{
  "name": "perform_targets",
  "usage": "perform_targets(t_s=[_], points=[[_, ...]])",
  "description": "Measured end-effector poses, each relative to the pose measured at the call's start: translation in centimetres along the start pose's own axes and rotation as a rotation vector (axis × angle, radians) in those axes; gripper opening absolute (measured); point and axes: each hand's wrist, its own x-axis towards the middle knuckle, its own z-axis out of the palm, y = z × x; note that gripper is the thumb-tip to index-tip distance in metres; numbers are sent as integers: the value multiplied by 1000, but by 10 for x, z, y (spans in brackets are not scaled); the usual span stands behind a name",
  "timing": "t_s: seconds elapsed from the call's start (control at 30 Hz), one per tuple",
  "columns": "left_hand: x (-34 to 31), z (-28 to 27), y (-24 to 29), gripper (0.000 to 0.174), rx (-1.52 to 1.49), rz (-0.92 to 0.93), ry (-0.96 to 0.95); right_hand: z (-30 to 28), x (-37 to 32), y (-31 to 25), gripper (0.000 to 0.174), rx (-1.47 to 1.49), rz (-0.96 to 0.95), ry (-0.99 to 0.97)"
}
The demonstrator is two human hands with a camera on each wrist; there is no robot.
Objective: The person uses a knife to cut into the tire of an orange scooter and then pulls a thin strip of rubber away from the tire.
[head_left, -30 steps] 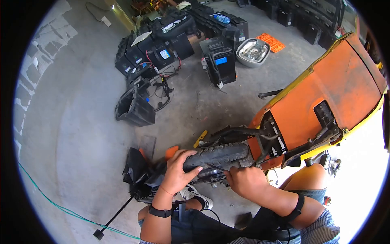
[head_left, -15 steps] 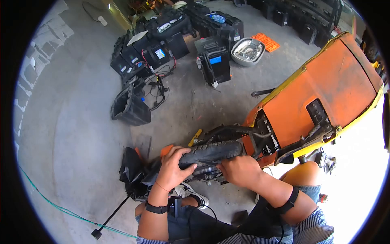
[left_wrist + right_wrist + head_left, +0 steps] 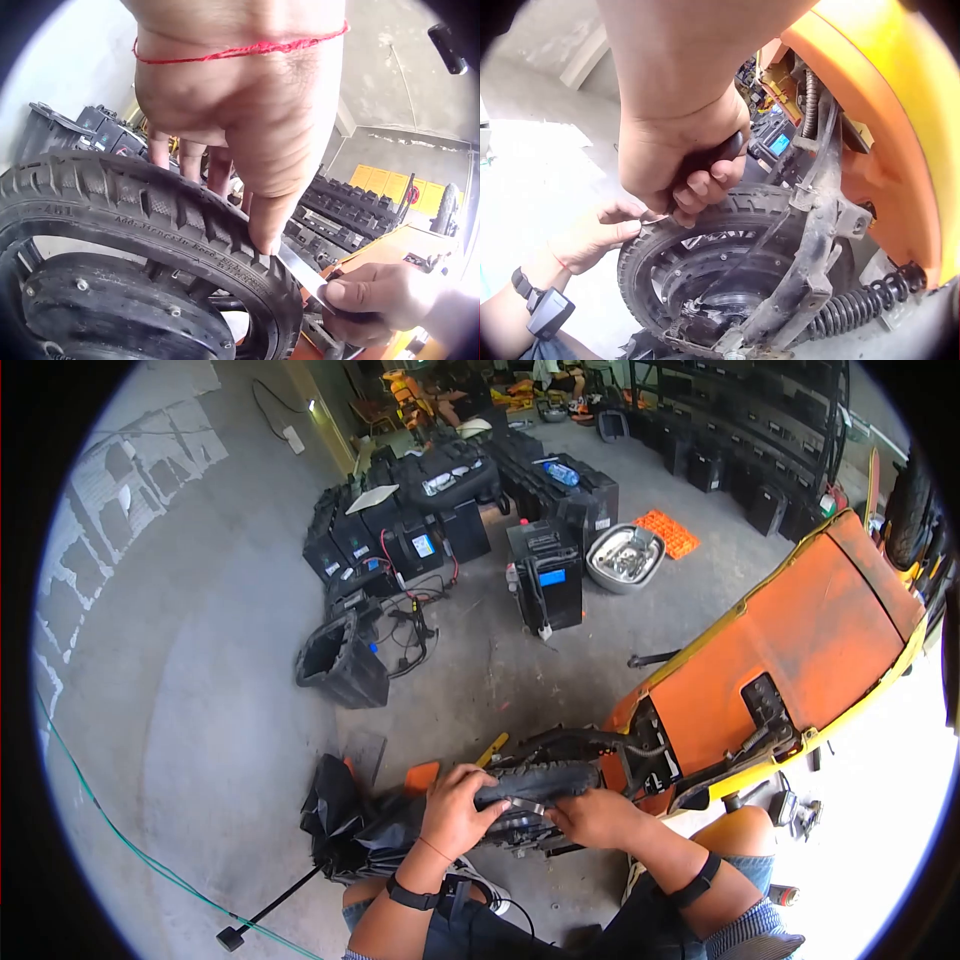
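Observation:
A black knobbly tyre [image 3: 545,780] sits on a wheel with a dark round hub [image 3: 120,300], in front of me. My left hand [image 3: 455,815] grips the tyre, fingers over the tread and thumb on the near sidewall. In my right hand [image 3: 595,820] is a flat-bladed metal tool [image 3: 300,276], held in a fist by its dark handle [image 3: 736,143]. Its bright blade reaches from that fist to the tyre's edge, where my left thumb lies right at the tip. The right wrist view shows the fist close over the tread.
An orange and yellow vehicle body [image 3: 790,620] lies to the right, with a frame arm [image 3: 817,232] and a coil spring [image 3: 862,304] beside the wheel. Black batteries [image 3: 545,575], loose cables and a grey basin [image 3: 625,560] stand ahead. Black sheeting [image 3: 335,810] lies left.
The right hand has shifted along the tyre, and the tool's blade now shows bright at the tyre's edge. My left hand keeps its grip. The head view has tilted up.

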Motion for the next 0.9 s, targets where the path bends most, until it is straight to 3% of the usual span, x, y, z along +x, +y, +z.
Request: perform_targets(t_s=[0.13,0.33,0.5,0.73,0.9], points=[[1,-3,4,29,1,-52,-49,-9,-3,-14,29,-98,58,-30],[5,0,4,29,-27,4,-32,-4,2,-10,24,-178,-48,-18],[4,4,-2,15,-101,20,-11,-9,2,-12,21,-232,-197,95],[1,7,-1,9,-130,-4,6,-14,2,-12,16,-205,-225,87],[-2,6,4,5,8,76,28,-16,0,-9,14,-164,-252,151]])
